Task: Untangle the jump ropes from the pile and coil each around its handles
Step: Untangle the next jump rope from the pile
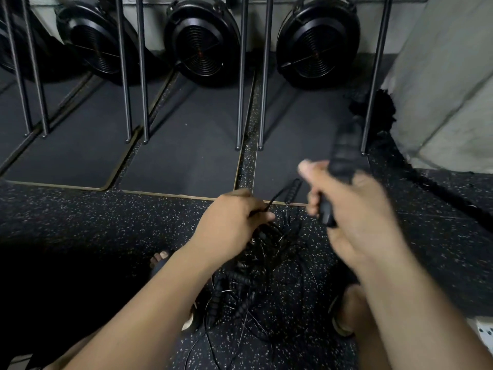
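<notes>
The right hand (354, 209) was clenched round a black ribbed handle (345, 150), its long axis running up and away from the person, tip leaning slightly right. The left hand (229, 220) pinched a thin cord (277, 196) with curled fingers. The tangled pile (256, 276) lay on the speckled floor (80, 217), just short of the near edge of a mat (186, 156).

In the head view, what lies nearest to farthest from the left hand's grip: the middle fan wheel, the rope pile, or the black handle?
1. Rope pile: just below the left hand, which holds one of its cords.
2. Black handle: to the right, held in the right hand.
3. Middle fan wheel: far ahead, by the wall.
</notes>
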Action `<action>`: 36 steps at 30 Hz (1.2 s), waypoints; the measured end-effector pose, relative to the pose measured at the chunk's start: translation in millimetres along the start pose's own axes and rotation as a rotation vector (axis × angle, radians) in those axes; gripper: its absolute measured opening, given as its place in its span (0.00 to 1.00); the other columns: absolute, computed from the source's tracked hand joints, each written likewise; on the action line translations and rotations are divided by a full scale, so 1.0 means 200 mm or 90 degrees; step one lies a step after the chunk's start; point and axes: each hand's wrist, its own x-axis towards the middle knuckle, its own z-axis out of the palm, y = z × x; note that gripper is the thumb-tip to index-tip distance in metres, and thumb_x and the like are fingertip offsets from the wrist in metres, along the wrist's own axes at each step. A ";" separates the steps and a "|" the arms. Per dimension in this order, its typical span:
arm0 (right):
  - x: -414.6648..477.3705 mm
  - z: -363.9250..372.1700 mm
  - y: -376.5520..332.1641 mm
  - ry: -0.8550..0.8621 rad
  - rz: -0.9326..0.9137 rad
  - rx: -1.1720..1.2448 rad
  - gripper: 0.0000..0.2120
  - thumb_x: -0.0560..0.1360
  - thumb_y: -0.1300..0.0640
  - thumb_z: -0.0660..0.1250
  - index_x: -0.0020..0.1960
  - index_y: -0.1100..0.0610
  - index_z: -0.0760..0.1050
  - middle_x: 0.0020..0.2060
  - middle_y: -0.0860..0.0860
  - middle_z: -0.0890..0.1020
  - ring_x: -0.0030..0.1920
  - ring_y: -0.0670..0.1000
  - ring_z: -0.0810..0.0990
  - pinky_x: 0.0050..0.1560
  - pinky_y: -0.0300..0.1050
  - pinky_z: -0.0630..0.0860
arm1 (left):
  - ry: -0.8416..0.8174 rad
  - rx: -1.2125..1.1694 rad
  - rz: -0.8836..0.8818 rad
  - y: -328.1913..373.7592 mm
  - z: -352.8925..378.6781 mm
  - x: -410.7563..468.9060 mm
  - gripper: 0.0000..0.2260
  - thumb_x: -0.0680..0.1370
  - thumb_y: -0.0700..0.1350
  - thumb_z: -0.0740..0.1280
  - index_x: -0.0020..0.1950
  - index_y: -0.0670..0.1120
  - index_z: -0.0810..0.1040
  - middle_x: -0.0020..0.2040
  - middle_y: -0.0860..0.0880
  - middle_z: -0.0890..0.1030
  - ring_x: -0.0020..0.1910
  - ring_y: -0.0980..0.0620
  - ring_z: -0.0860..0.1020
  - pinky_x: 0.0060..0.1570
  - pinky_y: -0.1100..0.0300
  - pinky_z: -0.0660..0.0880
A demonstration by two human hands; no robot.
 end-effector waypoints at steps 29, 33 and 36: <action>-0.11 -0.08 -0.30 -0.012 -0.120 0.108 0.10 0.81 0.67 0.65 0.43 0.56 0.72 0.31 0.53 0.79 0.28 0.49 0.72 0.28 0.40 0.67 | -0.110 0.088 0.013 -0.01 0.08 -0.02 0.05 0.79 0.55 0.75 0.50 0.56 0.86 0.47 0.58 0.82 0.46 0.57 0.80 0.48 0.54 0.80; -0.11 -0.06 -0.25 -0.067 -0.031 0.087 0.09 0.81 0.66 0.66 0.43 0.57 0.74 0.32 0.55 0.80 0.29 0.49 0.73 0.27 0.40 0.68 | -0.042 0.091 0.069 0.04 0.15 -0.02 0.15 0.75 0.59 0.78 0.60 0.60 0.82 0.59 0.59 0.80 0.58 0.53 0.74 0.59 0.52 0.74; -0.15 0.00 -0.20 -0.117 -0.006 0.048 0.09 0.80 0.67 0.67 0.43 0.57 0.75 0.32 0.57 0.81 0.28 0.50 0.73 0.25 0.40 0.68 | 0.005 -0.073 0.117 0.10 0.19 -0.01 0.09 0.77 0.54 0.78 0.55 0.56 0.85 0.48 0.63 0.80 0.51 0.59 0.78 0.52 0.62 0.73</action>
